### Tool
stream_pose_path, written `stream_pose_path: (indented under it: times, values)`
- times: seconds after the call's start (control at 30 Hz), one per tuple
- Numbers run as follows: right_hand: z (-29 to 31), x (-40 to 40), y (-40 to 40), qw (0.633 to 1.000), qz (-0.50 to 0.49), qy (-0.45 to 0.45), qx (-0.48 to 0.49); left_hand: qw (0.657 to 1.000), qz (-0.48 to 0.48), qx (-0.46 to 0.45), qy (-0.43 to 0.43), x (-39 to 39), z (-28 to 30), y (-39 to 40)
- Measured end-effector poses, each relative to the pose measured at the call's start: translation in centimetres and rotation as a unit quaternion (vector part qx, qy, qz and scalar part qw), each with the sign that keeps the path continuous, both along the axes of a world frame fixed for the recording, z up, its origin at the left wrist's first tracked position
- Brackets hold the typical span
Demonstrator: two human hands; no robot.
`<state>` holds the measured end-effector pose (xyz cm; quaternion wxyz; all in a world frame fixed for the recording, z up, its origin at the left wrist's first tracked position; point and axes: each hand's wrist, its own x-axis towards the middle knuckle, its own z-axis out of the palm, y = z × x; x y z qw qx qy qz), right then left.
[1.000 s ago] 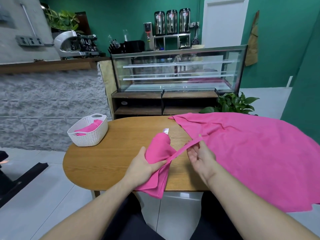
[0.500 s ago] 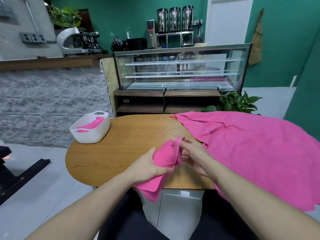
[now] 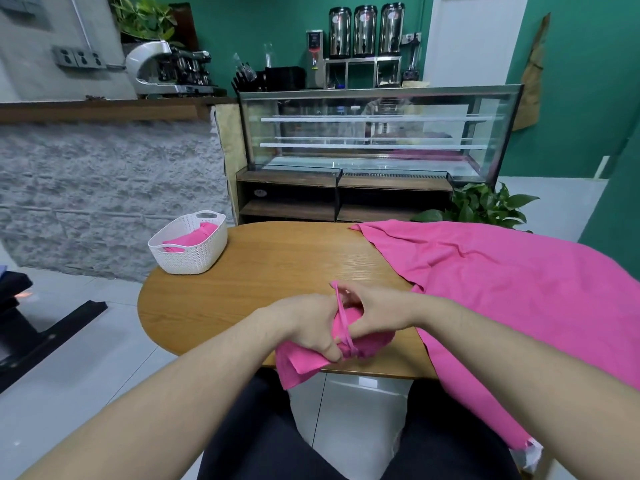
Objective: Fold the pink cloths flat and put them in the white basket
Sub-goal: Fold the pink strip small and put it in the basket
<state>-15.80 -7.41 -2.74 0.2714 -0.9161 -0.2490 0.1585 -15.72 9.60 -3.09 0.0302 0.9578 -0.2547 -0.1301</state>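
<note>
Your left hand (image 3: pixel 306 325) and right hand (image 3: pixel 372 311) both have fingers curled around the small pink cloth (image 3: pixel 304 360), bunched at the near edge of the table (image 3: pixel 263 282) (one end hangs off); the white basket (image 3: pixel 188 242) sits far left, another pink cloth (image 3: pixel 190 237) inside.

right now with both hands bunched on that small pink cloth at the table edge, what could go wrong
1. The small pink cloth is bunched between the left hand and right hand, not flat, so it may go into the basket crumpled.
2. Part of it hangs over the table edge; a loosened grip could drop it to the floor.
3. The white basket sits at the far left rim and already holds pink cloth, so a careless reach might push it off.
</note>
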Motion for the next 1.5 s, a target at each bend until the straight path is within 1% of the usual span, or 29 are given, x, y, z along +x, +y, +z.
stream_pose_path:
  times: [0.07,0.17,0.2,0.23,0.4,0.5,0.53,0.6,0.67,0.73,0.77,0.8,0.83,0.9,0.97,1.0,1.07,1.13,1.3,1.43,1.5]
  values:
    - [-0.4,0.6,0.0,1.0,0.001,0.0,-0.013,1.0,0.001,-0.009,-0.026,0.2,-0.1,0.5]
    - [-0.9,1.7,0.2,1.0,-0.013,-0.02,-0.006,0.988,-0.008,0.03,-0.15,0.7,-0.4,2.0]
    - [-0.9,2.0,0.3,1.0,-0.026,-0.017,0.003,0.983,-0.008,0.03,-0.182,0.9,-0.5,2.7]
    - [-0.9,2.3,0.5,0.999,-0.036,-0.016,0.01,0.981,-0.007,0.024,-0.193,1.1,-0.8,3.3]
    - [-1.3,4.6,1.8,0.998,-0.048,0.009,0.048,0.99,-0.005,-0.063,-0.123,2.9,-0.9,6.4]
    - [-1.5,6.4,2.1,0.995,-0.062,0.03,0.07,0.989,-0.03,-0.062,-0.13,4.5,-0.8,7.8]
    - [-1.5,6.8,2.5,0.997,-0.058,0.022,0.056,0.988,-0.038,-0.052,-0.139,5.0,-0.9,8.1]
    - [-1.5,8.3,3.8,0.999,-0.018,-0.03,-0.02,0.983,-0.048,-0.026,-0.172,5.9,-1.3,8.7]
    - [-1.1,9.4,4.9,0.994,0.023,-0.068,-0.086,0.979,-0.046,-0.012,-0.199,6.4,-1.8,9.1]
    - [-0.4,11.0,6.3,0.986,0.058,-0.084,-0.13,0.979,-0.01,-0.033,-0.203,7.3,-2.3,10.4]
    - [0.0,11.8,6.9,0.98,0.071,-0.112,-0.15,0.977,0.017,-0.052,-0.206,7.9,-2.3,11.3]
    - [0.2,12.7,7.4,0.97,0.076,-0.159,-0.167,0.973,0.045,-0.071,-0.214,8.7,-2.3,12.3]
    - [0.4,13.5,8.1,0.963,0.066,-0.204,-0.162,0.967,0.072,-0.088,-0.229,9.4,-2.0,13.3]
    - [0.5,15.0,9.3,0.96,0.03,-0.265,-0.09,0.949,0.126,-0.1,-0.27,11.0,-1.0,15.3]
    - [0.4,16.2,10.9,0.959,-0.01,-0.282,-0.003,0.93,0.185,-0.091,-0.305,12.7,0.2,17.2]
    - [0.2,16.9,11.8,0.959,-0.027,-0.28,0.022,0.923,0.213,-0.09,-0.308,13.8,0.6,18.4]
    - [-0.4,18.4,13.6,0.964,-0.037,-0.262,0.027,0.915,0.272,-0.121,-0.272,16.2,1.2,20.8]
    - [-1.2,19.8,15.6,0.972,-0.022,-0.235,0.016,0.905,0.32,-0.156,-0.233,18.6,1.4,23.2]
    - [-2.4,23.1,21.1,0.981,0.029,-0.189,-0.013,0.881,0.381,-0.207,-0.191,23.4,1.8,27.1]
    - [-2.4,25.6,25.8,0.981,0.048,-0.189,-0.01,0.853,0.428,-0.259,-0.146,26.8,1.4,28.6]
    - [-2.6,27.0,27.6,0.979,0.063,-0.192,-0.018,0.848,0.443,-0.257,-0.135,28.3,0.7,29.3]
